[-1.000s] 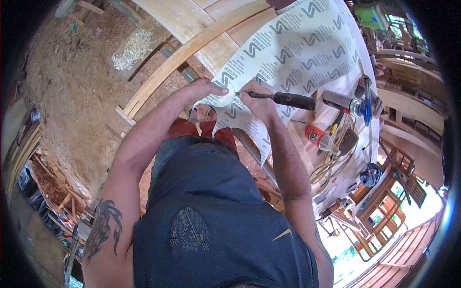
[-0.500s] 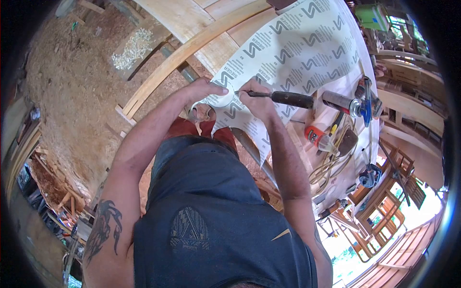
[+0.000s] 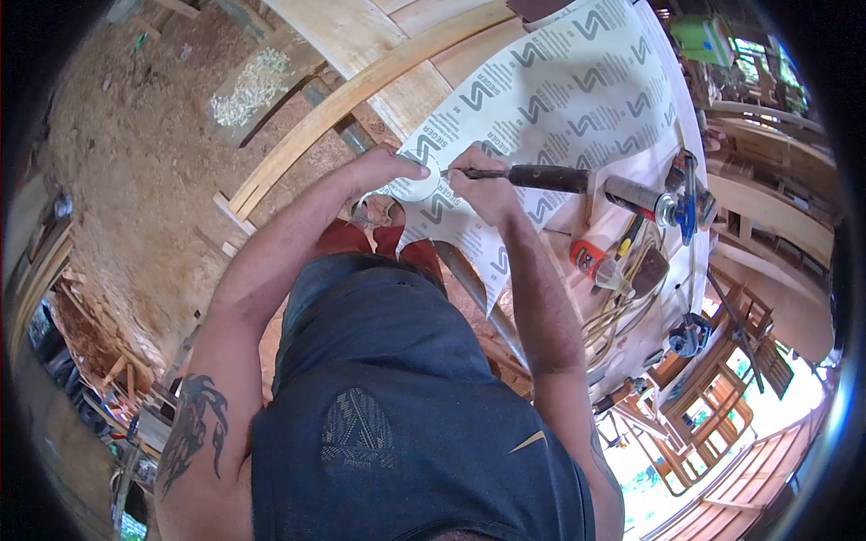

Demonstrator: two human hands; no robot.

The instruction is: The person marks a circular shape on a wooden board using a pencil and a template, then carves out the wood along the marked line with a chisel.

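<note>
A white sheet (image 3: 577, 95) printed with dark logos lies over the wooden workpiece in front of me. My left hand (image 3: 383, 169) presses a round white disc (image 3: 415, 183) onto the sheet's near corner, its thumb on top. Closed around the thin metal shank of a dark-handled tool (image 3: 548, 178), my right hand (image 3: 484, 185) sits just right of the disc. The tool's tip is near the disc's edge. Its thick handle points right, toward a spray can (image 3: 631, 197).
A long curved wooden strip (image 3: 361, 87) crosses at the upper left. On the right are an orange-labelled bottle (image 3: 591, 260), coiled hose (image 3: 606, 326) and a blue clamp (image 3: 690, 203). Wood shavings (image 3: 254, 87) lie on a board. Wooden frames (image 3: 713, 406) stand at the lower right.
The tool's handle has swung slightly upward in the view, and my right hand has turned a little with it. My left hand and the disc look almost unchanged.
</note>
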